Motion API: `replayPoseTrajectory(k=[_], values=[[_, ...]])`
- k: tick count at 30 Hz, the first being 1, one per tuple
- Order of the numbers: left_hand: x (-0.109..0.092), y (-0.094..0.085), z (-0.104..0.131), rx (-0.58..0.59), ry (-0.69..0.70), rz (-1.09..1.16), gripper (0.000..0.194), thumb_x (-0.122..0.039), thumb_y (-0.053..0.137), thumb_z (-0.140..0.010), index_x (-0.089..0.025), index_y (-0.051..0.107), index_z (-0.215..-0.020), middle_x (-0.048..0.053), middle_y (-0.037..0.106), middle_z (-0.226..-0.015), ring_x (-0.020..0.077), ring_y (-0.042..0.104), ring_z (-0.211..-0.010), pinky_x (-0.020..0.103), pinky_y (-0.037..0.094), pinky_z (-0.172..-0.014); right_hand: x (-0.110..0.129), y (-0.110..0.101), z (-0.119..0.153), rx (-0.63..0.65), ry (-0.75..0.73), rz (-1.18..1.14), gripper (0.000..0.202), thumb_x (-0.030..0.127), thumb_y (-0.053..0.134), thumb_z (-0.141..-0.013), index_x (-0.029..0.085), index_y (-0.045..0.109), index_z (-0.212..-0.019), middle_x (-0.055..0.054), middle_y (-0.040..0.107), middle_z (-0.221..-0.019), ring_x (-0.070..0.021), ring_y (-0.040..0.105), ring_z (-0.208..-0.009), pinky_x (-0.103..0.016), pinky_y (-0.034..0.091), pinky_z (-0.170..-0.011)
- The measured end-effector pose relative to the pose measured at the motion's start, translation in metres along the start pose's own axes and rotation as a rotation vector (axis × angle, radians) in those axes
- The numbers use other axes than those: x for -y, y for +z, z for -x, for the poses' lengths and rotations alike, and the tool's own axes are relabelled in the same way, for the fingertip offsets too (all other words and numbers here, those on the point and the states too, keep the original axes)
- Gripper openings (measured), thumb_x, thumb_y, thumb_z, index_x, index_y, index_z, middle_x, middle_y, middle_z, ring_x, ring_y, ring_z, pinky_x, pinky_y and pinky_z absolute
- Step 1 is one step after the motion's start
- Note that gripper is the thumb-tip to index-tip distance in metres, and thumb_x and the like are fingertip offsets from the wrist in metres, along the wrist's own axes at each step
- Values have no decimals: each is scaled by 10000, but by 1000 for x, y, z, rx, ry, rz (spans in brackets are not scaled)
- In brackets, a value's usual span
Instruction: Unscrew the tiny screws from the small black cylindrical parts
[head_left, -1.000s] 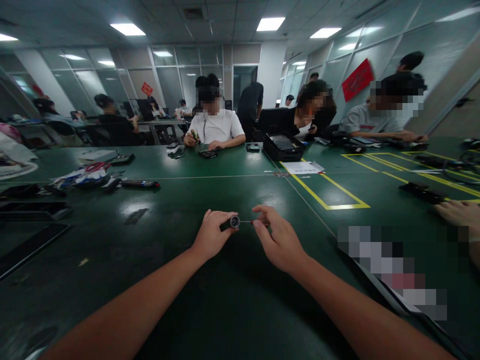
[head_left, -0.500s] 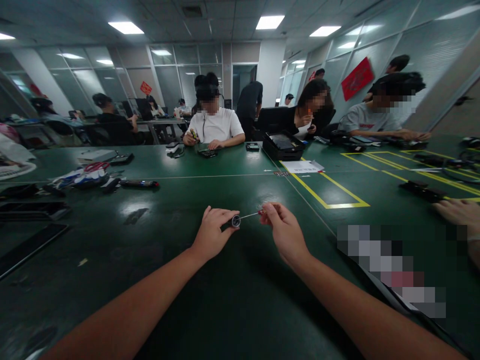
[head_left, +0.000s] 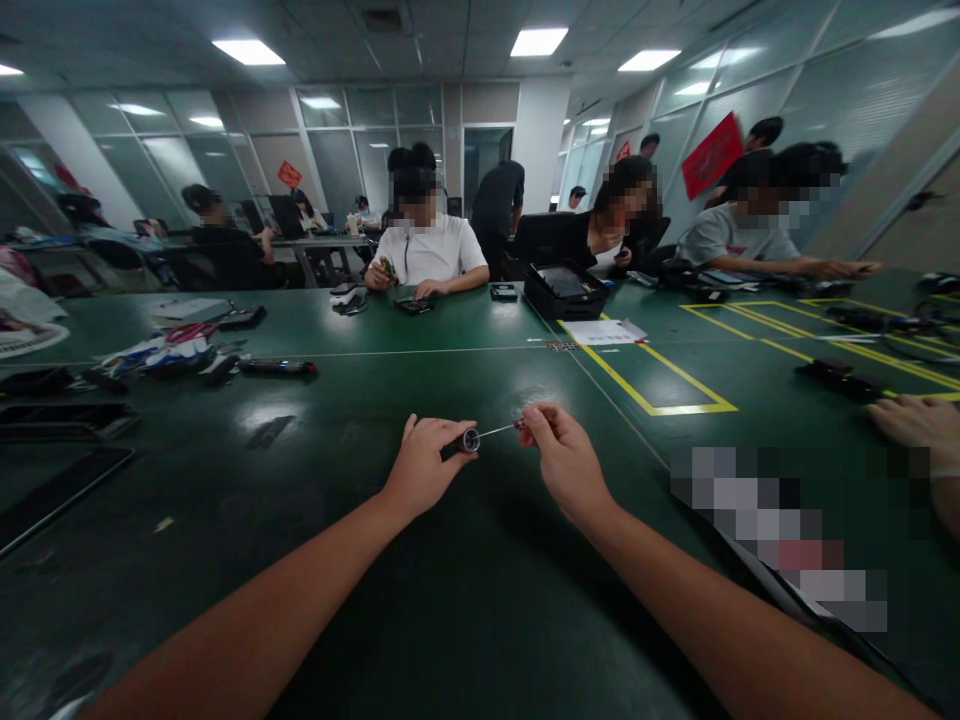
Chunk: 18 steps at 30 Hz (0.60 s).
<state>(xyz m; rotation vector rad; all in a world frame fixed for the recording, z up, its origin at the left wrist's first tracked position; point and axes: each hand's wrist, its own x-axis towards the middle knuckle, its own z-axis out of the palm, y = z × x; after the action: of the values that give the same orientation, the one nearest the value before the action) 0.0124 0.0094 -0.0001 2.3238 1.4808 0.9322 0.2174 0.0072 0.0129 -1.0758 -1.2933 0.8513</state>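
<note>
In the middle of the head view, my left hand [head_left: 426, 462] is closed around a short black cylinder with a round metallic rim, which looks like a flashlight [head_left: 470, 440]. Its round end faces toward me and to the right. My right hand [head_left: 564, 450] pinches the reddish handle of a thin screwdriver [head_left: 495, 431]. The slim metal shaft runs left to the flashlight's round end; whether the tip touches the rim or sits inside, I cannot tell. Both hands are just above the green tabletop [head_left: 480, 600]. My fingers hide most of the flashlight's body and much of the screwdriver's handle.
To the left lie a dark pen-like tool [head_left: 277, 367], red-handled scissors [head_left: 191, 333] among cables, and a flat black panel [head_left: 64, 495]. A black tray [head_left: 566, 290] and a paper sheet [head_left: 604, 332] lie ahead. Another person's hand [head_left: 919, 430] rests at right.
Both hands keep almost the same place and grip. The flashlight and the screwdriver show only a very slight shift, with the screwdriver's shaft still at the flashlight's end.
</note>
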Motion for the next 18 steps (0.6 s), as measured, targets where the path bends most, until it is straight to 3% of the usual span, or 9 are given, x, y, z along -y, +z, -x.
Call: replayPoseTrajectory(k=[6, 11, 14, 18], values=[[3, 3, 0, -10, -5, 7, 359, -271, 711, -885, -313, 665, -1238, 28, 703, -1228, 264, 585, -1196, 639, 194, -1168, 12, -5, 5, 43, -35, 200, 352, 538, 625, -871, 189, 656, -830, -22, 677, -670, -174, 633, -614, -295, 473, -597], [4, 3, 1, -11, 2, 24, 352, -280, 702, -890, -313, 663, -1239, 26, 702, -1230, 258, 586, -1196, 631, 181, -1176, 18, -9, 8, -10, -208, 569, 537, 583, 609, -879, 213, 490, -508, 48, 432, -449, -108, 419, -442, -262, 276, -464], [6, 4, 1, -12, 6, 29, 363, -281, 713, -882, -321, 663, -1240, 19, 703, -1224, 257, 588, -1189, 628, 178, -1177, 17, -9, 9, -2, -253, 640, 548, 563, 599, -892, 213, 461, -494, 54, 390, -440, -102, 395, -434, -264, 258, -464], [7, 5, 1, -15, 8, 26, 366, -276, 716, -880, -322, 664, -1239, 20, 704, -1221, 257, 588, -1185, 626, 186, -1172, 18, -8, 11, 6, -262, 654, 456, 518, 641, -877, 218, 501, -563, 49, 483, -472, -109, 440, -436, -261, 287, -464]])
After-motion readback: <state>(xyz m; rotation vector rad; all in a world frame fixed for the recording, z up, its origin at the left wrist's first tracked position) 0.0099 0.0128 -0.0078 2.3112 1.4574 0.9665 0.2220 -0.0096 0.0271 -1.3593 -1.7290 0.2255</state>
